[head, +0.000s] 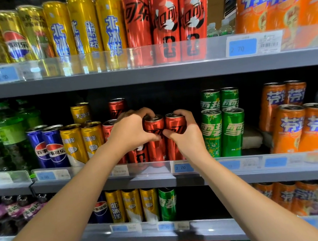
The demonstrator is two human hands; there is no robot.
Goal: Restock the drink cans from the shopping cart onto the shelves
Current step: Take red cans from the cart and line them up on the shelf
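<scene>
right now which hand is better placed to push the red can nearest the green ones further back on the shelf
Right. The right hand already wraps the red can beside the green cans; the left hand grips its neighbour.

Both arms outstretched, left hand and right hand fingers curled

The left hand hides most of a red can; price labels blur.

Middle shelf: left hand grips cola can, right hand grips neighbouring can just right. Sprite cans further right, Arctic Ocean cans left, Pepsi cans far left.
</scene>
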